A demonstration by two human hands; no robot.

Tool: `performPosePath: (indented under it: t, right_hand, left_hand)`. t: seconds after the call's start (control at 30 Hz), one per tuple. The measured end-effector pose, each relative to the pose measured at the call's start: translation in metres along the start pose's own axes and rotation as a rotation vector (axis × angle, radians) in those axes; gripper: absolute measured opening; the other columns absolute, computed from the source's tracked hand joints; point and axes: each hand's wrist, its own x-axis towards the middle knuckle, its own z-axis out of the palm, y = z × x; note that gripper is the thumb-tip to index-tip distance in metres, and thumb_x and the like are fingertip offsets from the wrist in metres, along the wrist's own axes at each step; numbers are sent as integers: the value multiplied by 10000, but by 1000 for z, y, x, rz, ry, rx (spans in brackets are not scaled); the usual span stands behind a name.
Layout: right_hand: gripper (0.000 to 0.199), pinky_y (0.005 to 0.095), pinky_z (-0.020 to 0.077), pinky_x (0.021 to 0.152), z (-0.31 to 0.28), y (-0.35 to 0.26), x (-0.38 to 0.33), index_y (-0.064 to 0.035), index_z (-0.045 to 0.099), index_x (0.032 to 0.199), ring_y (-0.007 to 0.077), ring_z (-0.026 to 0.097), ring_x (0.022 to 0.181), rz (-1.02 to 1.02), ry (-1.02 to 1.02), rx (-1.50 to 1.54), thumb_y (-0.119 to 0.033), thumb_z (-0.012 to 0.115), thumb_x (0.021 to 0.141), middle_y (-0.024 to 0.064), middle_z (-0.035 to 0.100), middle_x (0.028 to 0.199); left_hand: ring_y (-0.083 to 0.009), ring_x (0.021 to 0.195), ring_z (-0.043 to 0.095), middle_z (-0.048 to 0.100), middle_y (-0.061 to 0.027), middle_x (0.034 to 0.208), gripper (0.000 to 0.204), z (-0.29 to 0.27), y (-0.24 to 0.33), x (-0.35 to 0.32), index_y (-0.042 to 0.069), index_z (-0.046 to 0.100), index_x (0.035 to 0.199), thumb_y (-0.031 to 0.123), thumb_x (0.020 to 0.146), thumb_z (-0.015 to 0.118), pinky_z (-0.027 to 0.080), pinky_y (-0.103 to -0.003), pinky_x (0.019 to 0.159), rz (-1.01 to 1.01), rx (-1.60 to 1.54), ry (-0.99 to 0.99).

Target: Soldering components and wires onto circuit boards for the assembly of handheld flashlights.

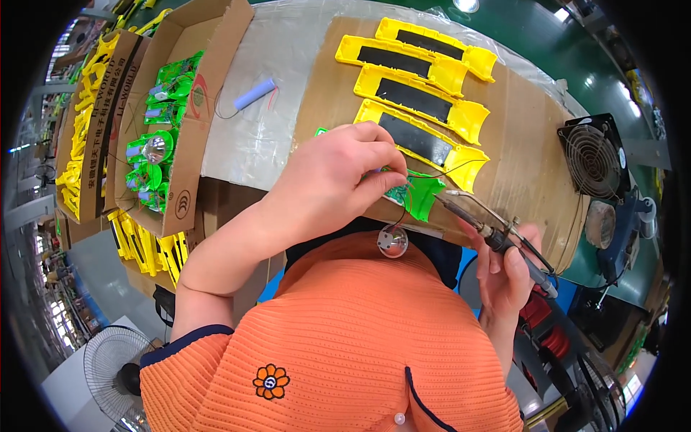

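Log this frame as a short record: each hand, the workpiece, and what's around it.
Left hand: over the green shell, fingertips at it; exact grip unclear
Right hand: holds the soldering iron, tip near the shell's right end
Near shell: clear round lamp, close to the shirt
Beyond: four yellow shells with black panels
Left: blue cylinder; carton of green parts
Right: black fan

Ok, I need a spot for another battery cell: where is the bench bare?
Bare: brown cardboard sheet between the yellow shells and black axial fan; clear plastic sheet nearer than the blue battery cell, right of the cardboard box. Crowded: the near side, where left hand, green housing, soldering iron and right hand bunch.
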Motion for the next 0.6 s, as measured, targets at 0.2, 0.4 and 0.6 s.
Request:
performPosePath:
  t: [0.2,0.4,0.6]
  right_hand:
    - [225,306,524,552,12,1,4,-3,455,1024,148,539,552,59,37,-60,-48,624,884,121,595,756]
    - [173,278,515,594,20,-2,12,14,465,994,166,615,622,135,-4,-170,13,600,884,249,678,952]
    - [153,259,512,623,29,-7,15,13,487,962,165,638,656,182,8,-261,6,622,889,195,684,911]
  left_hand:
    - [-239,829,647,650,-62,931,76,1,-7,-6,42,687,860,46,798,730,524,-329,722,24,-81,26]
    - [-252,825,638,650,-50,934,107,9,-10,-9,52,644,822,22,754,721,520,-336,719,107,64,108]
    - [-252,808,623,636,-46,923,122,11,-10,-8,57,617,815,13,743,706,503,-342,705,114,78,117]
